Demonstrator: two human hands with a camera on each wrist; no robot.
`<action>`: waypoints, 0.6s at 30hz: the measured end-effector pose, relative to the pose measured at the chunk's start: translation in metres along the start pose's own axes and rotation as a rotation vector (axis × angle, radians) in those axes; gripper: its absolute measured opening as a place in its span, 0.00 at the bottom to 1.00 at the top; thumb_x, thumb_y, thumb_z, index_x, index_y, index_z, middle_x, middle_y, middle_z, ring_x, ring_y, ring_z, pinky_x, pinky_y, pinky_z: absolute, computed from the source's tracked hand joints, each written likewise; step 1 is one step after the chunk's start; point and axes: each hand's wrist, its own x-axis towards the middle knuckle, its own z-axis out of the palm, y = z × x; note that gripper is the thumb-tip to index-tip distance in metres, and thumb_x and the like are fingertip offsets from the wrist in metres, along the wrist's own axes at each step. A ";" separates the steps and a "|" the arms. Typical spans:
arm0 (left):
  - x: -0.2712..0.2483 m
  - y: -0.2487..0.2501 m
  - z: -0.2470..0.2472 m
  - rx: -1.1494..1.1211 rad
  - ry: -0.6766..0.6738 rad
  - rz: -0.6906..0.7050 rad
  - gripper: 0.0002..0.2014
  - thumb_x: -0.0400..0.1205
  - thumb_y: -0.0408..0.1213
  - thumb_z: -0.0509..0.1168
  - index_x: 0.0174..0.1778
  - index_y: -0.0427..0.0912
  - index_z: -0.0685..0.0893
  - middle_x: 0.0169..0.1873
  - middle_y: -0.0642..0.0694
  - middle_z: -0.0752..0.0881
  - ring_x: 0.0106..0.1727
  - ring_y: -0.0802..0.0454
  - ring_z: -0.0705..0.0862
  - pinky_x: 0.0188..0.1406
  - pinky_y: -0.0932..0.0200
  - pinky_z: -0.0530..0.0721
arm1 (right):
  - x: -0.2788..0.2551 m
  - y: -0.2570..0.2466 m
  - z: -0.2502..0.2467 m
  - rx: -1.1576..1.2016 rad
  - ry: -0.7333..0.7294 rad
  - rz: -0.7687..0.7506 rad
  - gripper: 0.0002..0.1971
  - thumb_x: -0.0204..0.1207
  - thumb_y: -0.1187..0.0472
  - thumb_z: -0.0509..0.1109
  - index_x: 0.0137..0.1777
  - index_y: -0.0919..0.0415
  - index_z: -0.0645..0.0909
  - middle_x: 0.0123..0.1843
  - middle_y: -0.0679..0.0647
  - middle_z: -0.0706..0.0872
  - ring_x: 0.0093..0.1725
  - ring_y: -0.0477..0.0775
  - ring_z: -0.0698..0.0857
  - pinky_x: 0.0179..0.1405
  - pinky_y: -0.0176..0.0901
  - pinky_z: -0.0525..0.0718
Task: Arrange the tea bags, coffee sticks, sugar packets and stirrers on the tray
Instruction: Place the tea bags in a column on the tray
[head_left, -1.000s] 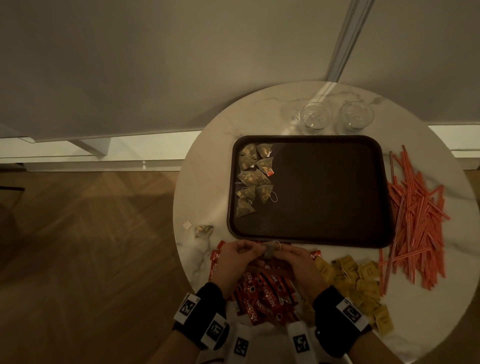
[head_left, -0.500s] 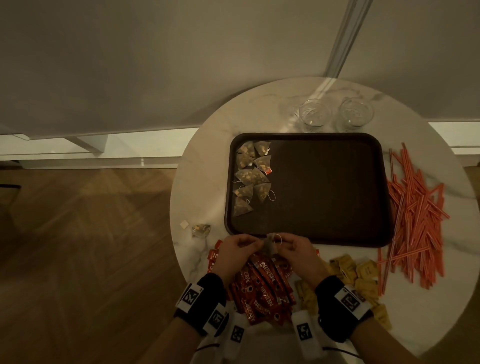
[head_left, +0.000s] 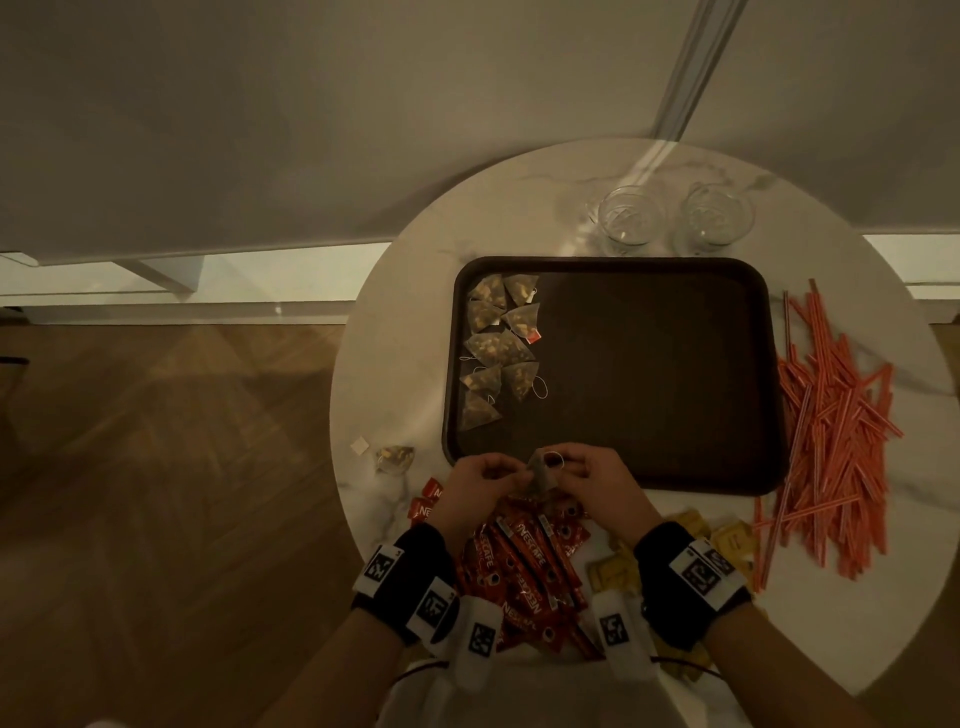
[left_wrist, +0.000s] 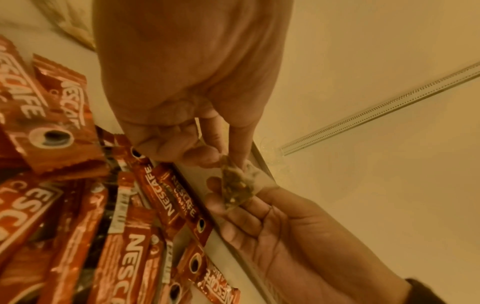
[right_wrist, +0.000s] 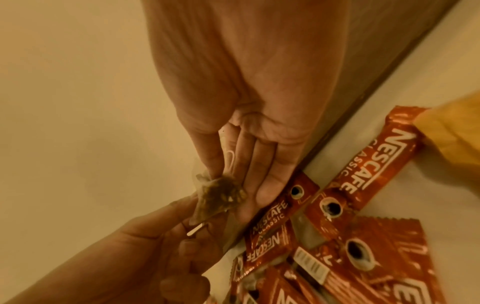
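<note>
Both hands, left hand (head_left: 475, 480) and right hand (head_left: 597, 480), pinch one tea bag (head_left: 540, 473) at the tray (head_left: 675, 483) edge; next, judged: set it beside the placed bags (head_left: 498, 353).

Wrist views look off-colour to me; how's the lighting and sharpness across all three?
Head view: dim, brownish, tray nearly black, table edge bowed. Left wrist: strong orange cast, tea bag soft. Right wrist: same cast, coffee sticks readable, edges smeared.

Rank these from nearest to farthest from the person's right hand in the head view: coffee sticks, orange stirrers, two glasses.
1. Coffee sticks, just below the right hand.
2. Orange stirrers, off to the right of the tray.
3. Two glasses, beyond the tray's far edge.
</note>
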 end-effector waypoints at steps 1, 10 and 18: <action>0.001 0.001 0.000 -0.016 0.008 0.003 0.05 0.83 0.36 0.69 0.50 0.39 0.89 0.45 0.47 0.91 0.45 0.56 0.90 0.43 0.67 0.85 | 0.002 -0.002 -0.001 0.022 0.005 0.009 0.09 0.80 0.69 0.70 0.56 0.57 0.87 0.46 0.53 0.93 0.45 0.49 0.92 0.40 0.35 0.88; 0.018 0.006 0.010 -0.076 0.211 0.051 0.07 0.85 0.37 0.67 0.48 0.39 0.90 0.40 0.44 0.92 0.35 0.55 0.88 0.41 0.60 0.87 | 0.040 -0.009 -0.004 0.044 0.072 0.117 0.08 0.78 0.69 0.72 0.54 0.60 0.88 0.47 0.55 0.92 0.44 0.50 0.90 0.40 0.40 0.86; 0.032 0.009 0.000 0.363 0.327 0.190 0.11 0.81 0.35 0.70 0.59 0.41 0.88 0.44 0.53 0.88 0.36 0.62 0.87 0.36 0.74 0.82 | 0.079 -0.025 0.007 -0.254 0.218 -0.010 0.03 0.74 0.67 0.78 0.46 0.62 0.90 0.41 0.50 0.90 0.41 0.43 0.87 0.38 0.25 0.82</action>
